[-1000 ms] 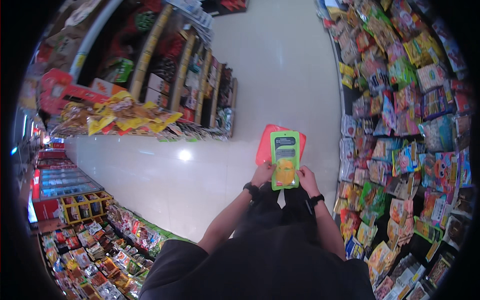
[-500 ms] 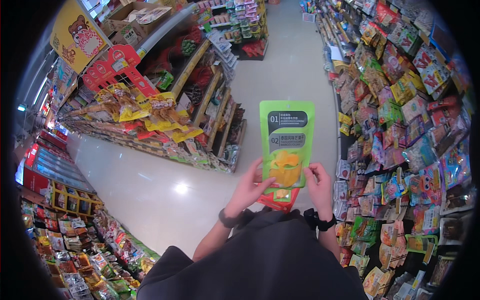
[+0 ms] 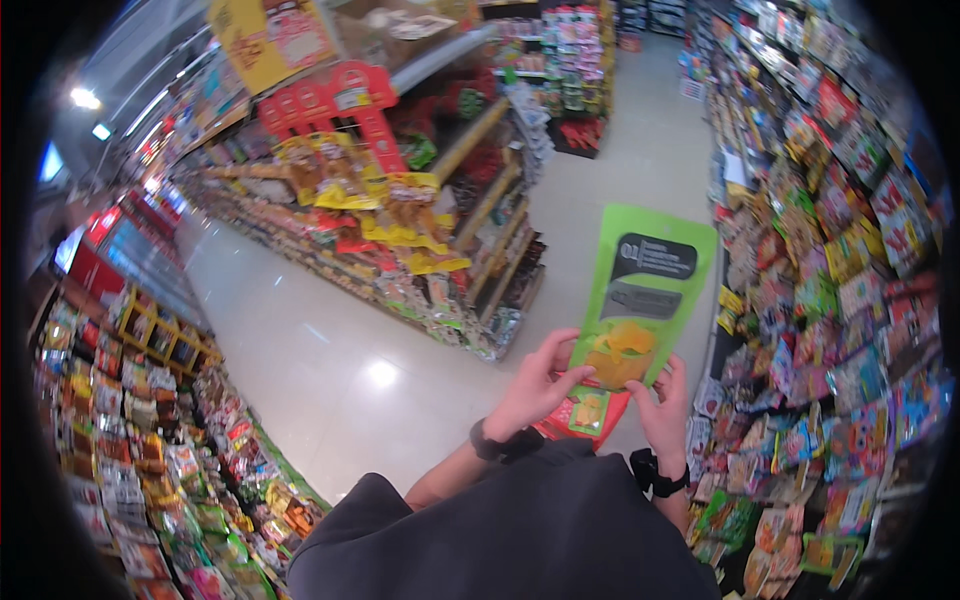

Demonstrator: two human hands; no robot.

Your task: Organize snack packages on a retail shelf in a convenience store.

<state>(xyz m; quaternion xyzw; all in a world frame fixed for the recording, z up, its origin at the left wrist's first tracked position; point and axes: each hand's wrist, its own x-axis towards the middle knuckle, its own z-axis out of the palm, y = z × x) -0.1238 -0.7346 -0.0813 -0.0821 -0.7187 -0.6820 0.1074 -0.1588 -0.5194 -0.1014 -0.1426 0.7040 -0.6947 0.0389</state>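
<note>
A bright green snack pouch (image 3: 652, 262) with dark panels and a picture of yellow-orange fruit pieces stands upright in front of me, slightly tilted. My left hand (image 3: 545, 382) grips its lower left edge, thumb on the front. At the lower right edge, my right hand (image 3: 664, 408) holds it too, thumb and fingers pinching the side. Below the pouch, a red object (image 3: 560, 418) with a lattice-like pattern partly shows. A small green-edged packet (image 3: 588, 410) appears against it; the pouch and my clothing hide the rest.
Shelves crowded with packaged snacks (image 3: 800, 300) line the right side. An angled display rack (image 3: 480, 225) with yellow bags (image 3: 410, 215) and a red sign (image 3: 335, 100) stands left of the aisle. More packets (image 3: 150, 440) fill the lower left. Glossy floor (image 3: 330, 370) runs between.
The view has swung left, so shelves, pouch and hands appear farther right. The pouch now leans more to the right, its top tilted. Both hands keep their hold.
</note>
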